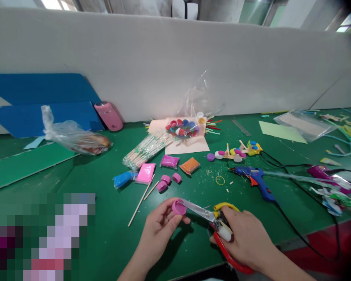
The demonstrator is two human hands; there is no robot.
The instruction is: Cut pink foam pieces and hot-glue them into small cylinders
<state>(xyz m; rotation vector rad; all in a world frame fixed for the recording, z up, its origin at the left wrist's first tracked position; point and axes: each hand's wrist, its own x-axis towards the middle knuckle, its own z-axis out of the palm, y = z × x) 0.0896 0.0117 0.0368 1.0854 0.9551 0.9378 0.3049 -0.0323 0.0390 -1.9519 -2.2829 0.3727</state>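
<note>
My left hand point(159, 230) pinches a pink plastic bottle cap point(179, 208) between thumb and fingers, its hollow side facing me. Around a pair of scissors point(199, 211) with one yellow and one red handle, my right hand point(248, 238) is closed. The long metal blades point left, and their tips reach the cap's upper rim; whether they cut into it I cannot tell. Beyond my left hand lie several more pink caps point(163, 181) and two thin wooden sticks point(141, 201). A small white piece point(224, 233) shows by the scissors' pivot.
A blue glue gun point(256, 177) lies to the right, its cord trailing off the table edge. Clay packets point(145, 173), bagged sticks point(149, 148), a plate of coloured caps point(183, 130) and small cap-and-stick models point(234, 153) stand farther back. A white partition point(152, 66) closes the far side.
</note>
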